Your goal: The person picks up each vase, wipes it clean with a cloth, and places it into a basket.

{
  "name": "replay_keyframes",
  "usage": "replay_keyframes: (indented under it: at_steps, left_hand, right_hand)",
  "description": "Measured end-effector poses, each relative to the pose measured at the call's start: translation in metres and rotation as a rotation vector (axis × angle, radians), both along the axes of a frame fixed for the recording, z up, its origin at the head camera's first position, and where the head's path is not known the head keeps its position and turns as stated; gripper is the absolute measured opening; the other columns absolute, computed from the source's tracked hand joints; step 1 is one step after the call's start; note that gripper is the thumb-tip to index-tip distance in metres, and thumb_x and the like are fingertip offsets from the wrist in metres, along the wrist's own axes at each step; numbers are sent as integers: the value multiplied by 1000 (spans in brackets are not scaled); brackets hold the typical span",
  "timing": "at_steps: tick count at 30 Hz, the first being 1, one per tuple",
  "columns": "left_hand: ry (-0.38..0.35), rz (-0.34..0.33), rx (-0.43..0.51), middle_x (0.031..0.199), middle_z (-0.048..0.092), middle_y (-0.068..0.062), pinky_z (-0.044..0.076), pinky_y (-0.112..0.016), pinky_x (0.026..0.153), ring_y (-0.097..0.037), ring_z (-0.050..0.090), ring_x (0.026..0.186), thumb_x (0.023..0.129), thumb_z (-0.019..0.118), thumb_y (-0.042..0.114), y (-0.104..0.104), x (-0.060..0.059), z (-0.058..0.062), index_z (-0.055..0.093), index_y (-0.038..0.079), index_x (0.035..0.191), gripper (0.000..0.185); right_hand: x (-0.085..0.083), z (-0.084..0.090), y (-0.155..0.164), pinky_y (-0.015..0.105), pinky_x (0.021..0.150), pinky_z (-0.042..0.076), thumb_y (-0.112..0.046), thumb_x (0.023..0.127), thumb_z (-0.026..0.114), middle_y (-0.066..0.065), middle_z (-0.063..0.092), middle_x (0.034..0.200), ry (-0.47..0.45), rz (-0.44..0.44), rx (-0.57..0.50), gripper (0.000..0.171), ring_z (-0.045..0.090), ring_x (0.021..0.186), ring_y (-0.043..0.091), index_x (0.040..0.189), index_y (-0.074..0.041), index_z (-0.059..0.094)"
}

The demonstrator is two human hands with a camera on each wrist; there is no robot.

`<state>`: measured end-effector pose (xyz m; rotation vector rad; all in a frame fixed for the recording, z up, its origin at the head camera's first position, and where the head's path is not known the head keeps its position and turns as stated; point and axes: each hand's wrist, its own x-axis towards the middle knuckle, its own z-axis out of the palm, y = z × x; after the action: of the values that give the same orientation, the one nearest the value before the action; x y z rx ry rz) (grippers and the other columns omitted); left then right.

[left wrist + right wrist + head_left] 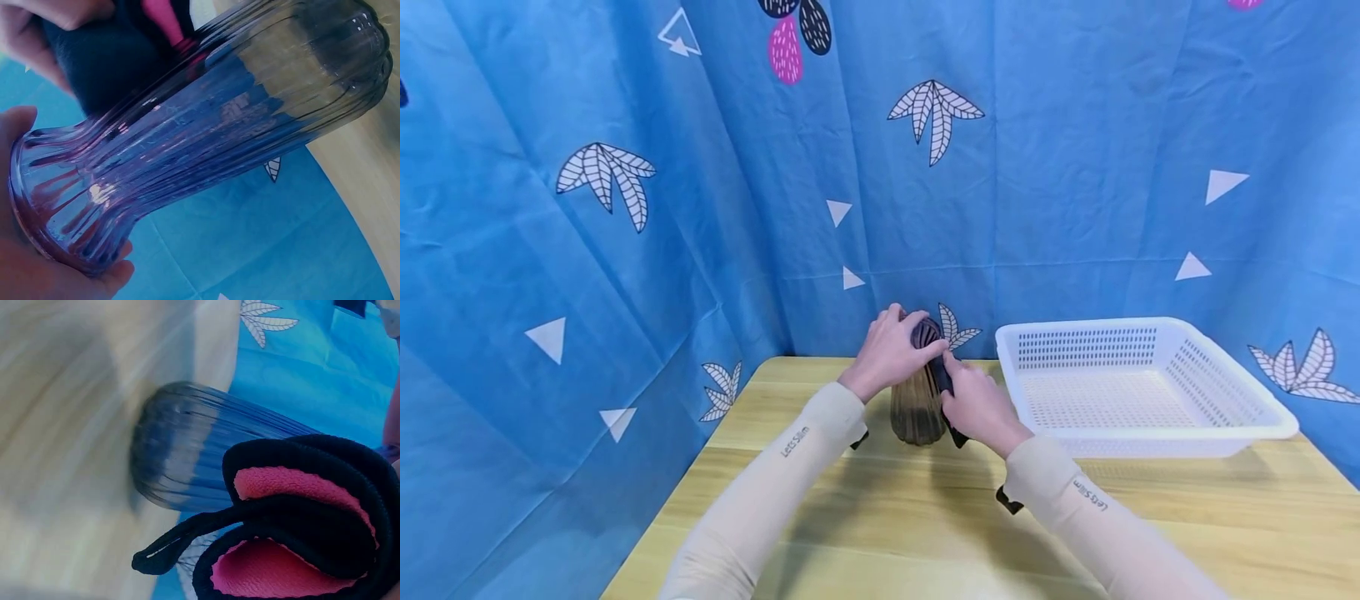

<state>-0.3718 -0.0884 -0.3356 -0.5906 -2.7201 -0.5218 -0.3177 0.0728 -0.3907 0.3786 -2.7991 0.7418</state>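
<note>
A clear ribbed vase (pixel 917 410), a black cloth (pixel 300 519) lined pink, a white perforated basket (pixel 1262 398), blue leaf-printed backdrop (pixel 1075 167).

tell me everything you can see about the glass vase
The glass vase is clear, ribbed glass with vertical flutes, a narrow neck flaring to a wide rim and a rounded lower body. It stands upright on the wooden table, left of the white basket. The left hand grips its rim, while the right hand holds a black cloth with pink lining against it.

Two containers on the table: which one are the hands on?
The ribbed glass vase, standing between both hands with a dark cloth at its mouth. The white basket sits untouched to its right.
</note>
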Motion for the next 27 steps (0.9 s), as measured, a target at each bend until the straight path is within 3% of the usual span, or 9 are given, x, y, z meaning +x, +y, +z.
replay_keyframes:
  at_steps: [3,6,8,10,14,18,21,27]
  left_hand:
    - [10,0,-9,128,51,-8,42,-45,103,-25,48,113,90,55,69,0,-1,0,56,21,143,71]
    - [22,3,-52,135,53,-7,38,-47,109,-26,48,121,91,54,70,0,-2,2,54,18,144,74]
    - [21,10,-93,139,54,-6,38,-49,108,-27,48,125,91,54,70,0,-1,4,53,16,144,76]
    - [8,3,-124,142,54,-5,38,-49,108,-28,47,127,91,53,70,0,0,6,52,15,145,77]
    - [-59,-45,-97,147,49,-8,38,-49,111,-30,44,134,91,54,70,-2,1,10,49,13,149,81]
    - [-136,-70,-11,151,36,-12,41,-49,110,-29,41,136,88,56,74,-6,1,9,46,19,152,85]
    - [-143,-48,-8,147,33,-13,45,-48,105,-28,42,129,85,53,79,-7,1,7,46,25,152,86]
    - [30,62,-240,146,50,-7,43,-46,97,-35,46,117,86,38,86,-2,5,10,51,30,149,85]
  right_hand:
    - [-3,-13,-1,43,70,56,-16,96,63,24,59,139,-32,-11,11,72,70,79,32,157,-2,29]
    - [-7,-28,0,42,69,55,-13,94,64,25,67,123,-79,-5,18,72,69,74,30,156,1,30]
    - [-9,-37,1,39,72,55,-12,93,65,22,72,109,-90,1,32,69,69,80,26,154,1,35]
    - [-11,-43,2,37,67,54,-11,93,65,17,72,94,-125,6,19,67,67,72,23,153,0,37]
    - [-13,-51,5,32,57,50,-10,94,62,11,67,83,-207,-3,-16,66,60,58,18,154,-2,37]
    - [-13,-56,7,30,55,48,-10,94,62,15,69,93,-225,-19,-16,66,58,59,18,154,-3,37]
    - [-13,-58,7,30,55,47,-11,94,62,17,70,98,-227,-24,-20,66,58,60,19,155,-3,37]
    - [-13,-59,9,31,51,45,-12,94,62,21,70,104,-233,-27,-47,66,57,55,20,155,-5,37]
